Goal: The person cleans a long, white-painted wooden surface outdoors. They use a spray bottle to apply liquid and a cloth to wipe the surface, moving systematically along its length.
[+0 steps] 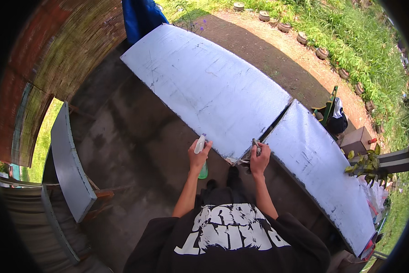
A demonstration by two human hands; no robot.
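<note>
My left hand [198, 159] is closed around a spray bottle [204, 171] with a white trigger head and a green lower part. It is beside the near edge of a long white table [209, 86] with a scuffed, scratched top. My right hand [260, 160] grips a crumpled greyish cloth [244, 160] by the table's near corner, where the edge looks chipped. A narrow gap separates this table from a second white table [316, 154] on the right. My fingers partly hide both the bottle and the cloth.
A grey bench [70, 166] stands at the left on the dark floor [140, 150]. Past the right table are a cardboard box [357, 140], a black-and-white bag [337, 119] and white plastic bags [374, 193]. A blue sheet [143, 20] hangs at the far end.
</note>
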